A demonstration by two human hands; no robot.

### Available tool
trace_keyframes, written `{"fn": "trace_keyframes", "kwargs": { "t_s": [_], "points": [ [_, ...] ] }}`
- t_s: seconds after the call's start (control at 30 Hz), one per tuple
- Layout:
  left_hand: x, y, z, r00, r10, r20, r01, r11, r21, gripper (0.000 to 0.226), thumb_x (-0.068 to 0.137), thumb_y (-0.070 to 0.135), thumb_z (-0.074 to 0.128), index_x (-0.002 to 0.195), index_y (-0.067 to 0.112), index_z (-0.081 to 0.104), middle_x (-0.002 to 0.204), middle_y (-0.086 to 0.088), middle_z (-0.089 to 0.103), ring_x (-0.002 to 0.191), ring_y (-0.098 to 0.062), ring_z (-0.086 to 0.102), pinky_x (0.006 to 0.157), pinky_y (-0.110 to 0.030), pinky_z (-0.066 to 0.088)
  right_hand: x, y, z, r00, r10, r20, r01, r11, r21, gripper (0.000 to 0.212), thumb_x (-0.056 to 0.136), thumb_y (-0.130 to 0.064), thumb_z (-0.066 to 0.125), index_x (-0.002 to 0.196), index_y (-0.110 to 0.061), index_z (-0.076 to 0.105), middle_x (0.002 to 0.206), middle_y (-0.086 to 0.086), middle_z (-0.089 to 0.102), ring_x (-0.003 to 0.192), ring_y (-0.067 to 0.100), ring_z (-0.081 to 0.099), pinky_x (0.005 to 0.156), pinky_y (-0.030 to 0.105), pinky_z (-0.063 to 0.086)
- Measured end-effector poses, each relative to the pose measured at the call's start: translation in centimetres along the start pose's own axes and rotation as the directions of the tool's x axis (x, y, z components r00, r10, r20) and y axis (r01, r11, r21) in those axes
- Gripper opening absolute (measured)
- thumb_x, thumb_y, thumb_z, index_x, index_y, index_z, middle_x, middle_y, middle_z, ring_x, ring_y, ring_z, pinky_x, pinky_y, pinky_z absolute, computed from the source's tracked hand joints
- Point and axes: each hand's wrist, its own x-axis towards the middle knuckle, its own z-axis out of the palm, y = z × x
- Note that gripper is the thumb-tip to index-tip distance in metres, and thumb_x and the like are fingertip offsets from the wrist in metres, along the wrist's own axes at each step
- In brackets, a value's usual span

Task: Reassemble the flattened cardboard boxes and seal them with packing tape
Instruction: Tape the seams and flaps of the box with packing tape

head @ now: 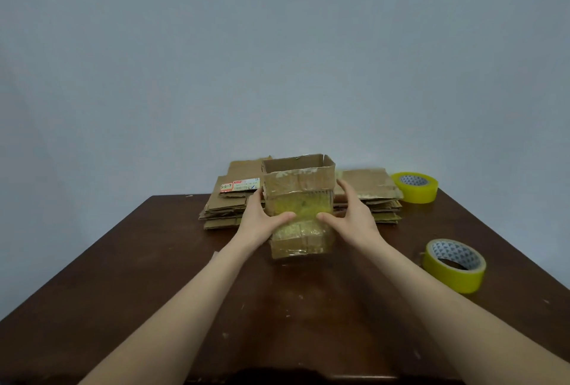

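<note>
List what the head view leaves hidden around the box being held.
Head view only:
Inside bottom of the box: hidden by its near wall.
Most fingers of the left hand and right hand: behind the box sides.
Print of the label on the flattened stack: too small to read.
Loose end of the near tape roll: not visible.

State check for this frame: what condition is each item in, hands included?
box: opened out, top open, held by both hands
flattened boxes: stacked flat behind it
far tape roll: lying flat, untouched
near tape roll: lying flat, untouched
left hand: holds the box
right hand: holds the box
</note>
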Motion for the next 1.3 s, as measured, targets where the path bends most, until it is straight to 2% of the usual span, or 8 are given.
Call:
{"fn": "trace_keyframes", "kwargs": {
  "t_s": [0.23,0.43,0.53,0.73,0.87,0.93,1.13,1.3],
  "points": [
    [0.4,-2.4,0.7,0.990,0.035,0.136,-0.044,0.997,0.061,0.078,0.076,0.022,0.079,0.141,0.021,0.034,0.120,0.010,0.055,0.110,-0.009,0.055,0.081,-0.014,0.046,-0.3,1.7,0.8,0.986,-0.168,0.002,0.168,0.986,-0.009,0.095,0.081,-0.030,0.075,0.152,-0.037,0.013,0.155,-0.010,0.030,0.140,0.011,0.032,0.107,0.033,0.037],
    [0.8,-3.0,0.2,0.992,0.114,0.061,-0.108,0.989,-0.100,0.105,0.063,0.054,0.078,0.148,0.043,0.019,0.146,0.011,0.041,0.132,-0.008,0.042,0.108,-0.040,0.041,0.9,2.6,1.2,0.969,-0.239,0.065,0.241,0.970,-0.016,0.091,0.085,-0.025,0.071,0.150,-0.044,0.011,0.155,-0.010,0.031,0.134,0.014,0.041,0.107,0.038,0.040],
    [0.5,-1.9,0.3,0.978,0.205,-0.037,-0.208,0.972,-0.106,0.083,0.066,0.052,0.074,0.138,0.054,0.031,0.148,0.015,0.032,0.137,-0.006,0.034,0.112,-0.041,0.035,1.0,2.7,1.4,0.965,-0.245,0.089,0.248,0.969,-0.021,0.087,0.086,-0.022,0.068,0.147,-0.051,0.013,0.152,-0.011,0.037,0.105,0.016,0.051,0.092,0.038,0.046],
    [0.3,-1.8,1.0,0.980,0.196,-0.030,-0.198,0.978,-0.068,0.039,0.085,0.033,0.068,0.114,0.051,0.048,0.139,0.009,0.049,0.125,-0.009,0.048,0.106,-0.041,0.042,0.8,2.3,1.5,0.965,-0.208,0.157,0.223,0.971,-0.085,0.034,0.093,-0.032,0.059,0.127,-0.031,0.057,0.145,-0.015,0.038,0.104,0.008,0.053,0.092,0.038,0.047],
    [0.5,-1.4,0.7,0.983,0.171,-0.065,-0.176,0.981,-0.086,0.017,0.092,0.032,0.059,0.106,0.023,0.063,0.112,0.001,0.061,0.109,-0.018,0.057,0.095,-0.028,0.046,1.2,2.0,0.9,0.968,-0.174,0.183,0.172,0.985,0.025,0.033,0.099,-0.043,0.044,0.120,-0.028,0.064,0.142,-0.010,0.043,0.123,0.009,0.047,0.103,0.037,0.039],
    [0.6,-0.9,0.7,0.978,0.167,-0.125,-0.171,0.985,-0.022,0.020,0.091,0.032,0.061,0.104,0.016,0.060,0.106,0.002,0.056,0.107,-0.022,0.054,0.081,-0.014,0.040,1.5,1.8,0.8,0.978,-0.142,0.153,0.143,0.990,0.003,0.029,0.098,-0.041,0.047,0.119,-0.027,0.062,0.135,-0.009,0.050,0.121,0.011,0.048,0.098,0.033,0.039],
    [2.5,0.2,-0.8,0.994,0.099,-0.038,-0.097,0.993,0.062,0.096,0.081,0.029,0.069,0.151,0.036,0.004,0.139,0.015,0.032,0.093,-0.008,0.052,0.084,-0.026,0.042,2.2,1.4,0.5,0.989,-0.022,0.145,0.000,0.989,0.150,0.084,0.085,-0.044,0.066,0.152,-0.025,0.019,0.131,-0.006,0.046,0.111,0.022,0.055,0.092,0.039,0.047],
    [2.4,0.1,-0.8,0.962,0.265,0.067,-0.273,0.928,0.252,0.036,0.091,0.022,0.056,0.126,0.030,0.057,0.129,0.012,0.053,0.123,-0.009,0.046,0.098,-0.027,0.037,3.4,0.1,-0.1,0.963,-0.123,0.241,0.124,0.992,0.009,0.070,0.088,-0.031,0.064,0.149,-0.027,0.030,0.158,-0.003,0.021,0.142,0.017,0.027,0.115,0.039,0.027]
  ]
}}
